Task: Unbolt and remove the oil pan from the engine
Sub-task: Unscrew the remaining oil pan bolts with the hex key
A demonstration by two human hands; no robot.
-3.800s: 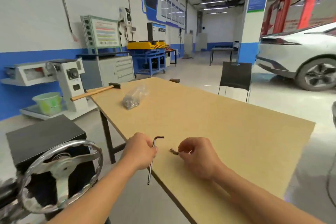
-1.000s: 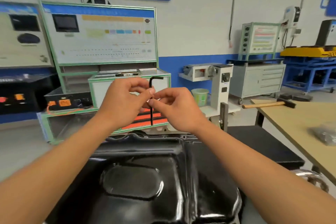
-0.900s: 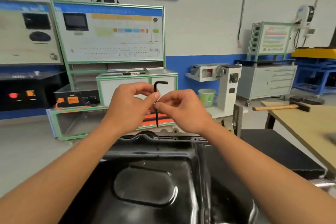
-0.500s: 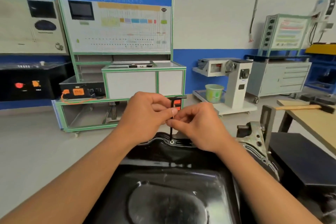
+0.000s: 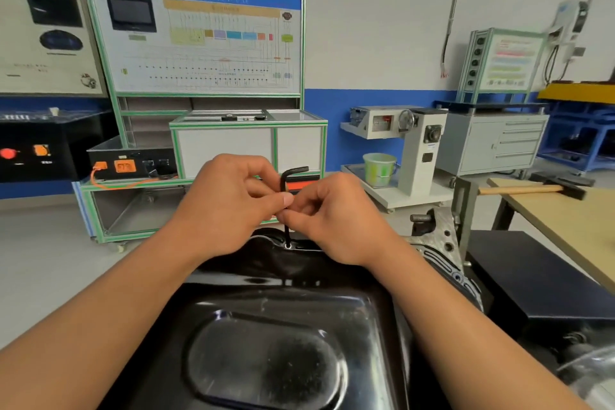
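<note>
Oil pan, black and glossy, fills the foreground beneath your forearms, seated on the engine. Your left hand pinches the upright shaft of the hex key between thumb and fingers; its tip sits in a bolt on the pan's far flange. Your right hand pinches the same shaft just lower. Farther right, a hammer lies on the wooden table.

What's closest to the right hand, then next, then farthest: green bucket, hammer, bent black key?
1. Bent black key, pinched by the right hand.
2. Green bucket, behind it, slightly right.
3. Hammer, far right on the table.
</note>
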